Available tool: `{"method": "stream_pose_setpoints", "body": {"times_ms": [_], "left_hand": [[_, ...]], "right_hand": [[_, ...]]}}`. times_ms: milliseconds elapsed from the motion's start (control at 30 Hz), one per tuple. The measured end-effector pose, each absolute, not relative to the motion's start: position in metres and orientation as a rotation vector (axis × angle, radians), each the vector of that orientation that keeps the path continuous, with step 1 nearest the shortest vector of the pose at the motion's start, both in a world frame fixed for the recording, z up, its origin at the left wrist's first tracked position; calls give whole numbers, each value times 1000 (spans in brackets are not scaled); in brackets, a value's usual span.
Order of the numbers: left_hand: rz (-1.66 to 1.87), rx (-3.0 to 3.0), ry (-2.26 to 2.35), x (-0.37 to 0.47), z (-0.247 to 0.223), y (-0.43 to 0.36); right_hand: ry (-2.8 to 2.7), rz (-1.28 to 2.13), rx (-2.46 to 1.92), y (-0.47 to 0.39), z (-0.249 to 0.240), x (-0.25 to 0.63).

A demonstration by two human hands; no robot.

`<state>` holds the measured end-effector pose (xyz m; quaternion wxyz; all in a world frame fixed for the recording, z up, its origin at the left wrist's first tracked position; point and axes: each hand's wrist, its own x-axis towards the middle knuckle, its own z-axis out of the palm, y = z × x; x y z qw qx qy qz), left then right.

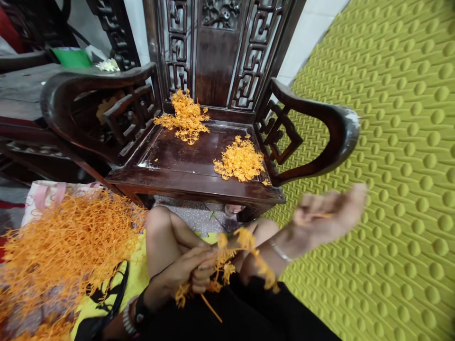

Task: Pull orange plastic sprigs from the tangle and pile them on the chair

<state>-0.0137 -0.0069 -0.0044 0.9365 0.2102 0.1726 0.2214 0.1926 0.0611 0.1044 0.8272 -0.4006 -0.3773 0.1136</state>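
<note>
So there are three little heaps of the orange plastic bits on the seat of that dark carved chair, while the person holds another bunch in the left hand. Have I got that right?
Not quite: the chair seat bears two heaps, not three, one at the back and one near the front right, as the head view shows. The left hand does hold an orange bunch.

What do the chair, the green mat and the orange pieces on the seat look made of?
Chair: dark wood, glossy varnish; carved fretwork back, sheen on the seat. Green mat: probably moulded rubber or foam; regular raised bumps, matte. Orange pieces: likely moulded plastic; thin branching sprigs, uniform colour.
</note>
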Motion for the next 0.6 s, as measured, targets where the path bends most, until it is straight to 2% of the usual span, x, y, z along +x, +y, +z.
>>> {"method": "stream_pose_setpoints", "body": {"times_ms": [67, 167, 267, 400, 500, 600], "left_hand": [[500, 400, 404, -21, -6, -6], [581, 349, 434, -20, -1, 2], [625, 277, 417, -9, 8, 14], [684, 207, 420, 0, 15, 23], [732, 174, 445, -1, 15, 27], [743, 167, 450, -2, 13, 30]], "right_hand": [[-837, 82, -805, 68, 124, 213], [-1234, 128, -1064, 103, 128, 222], [-1588, 114, -1418, 159, 105, 220], [-1745, 10, -1863, 207, 72, 221], [-1688, 205, -1543, 196, 60, 219], [-1626, 753, -942, 156, 48, 201]]}}
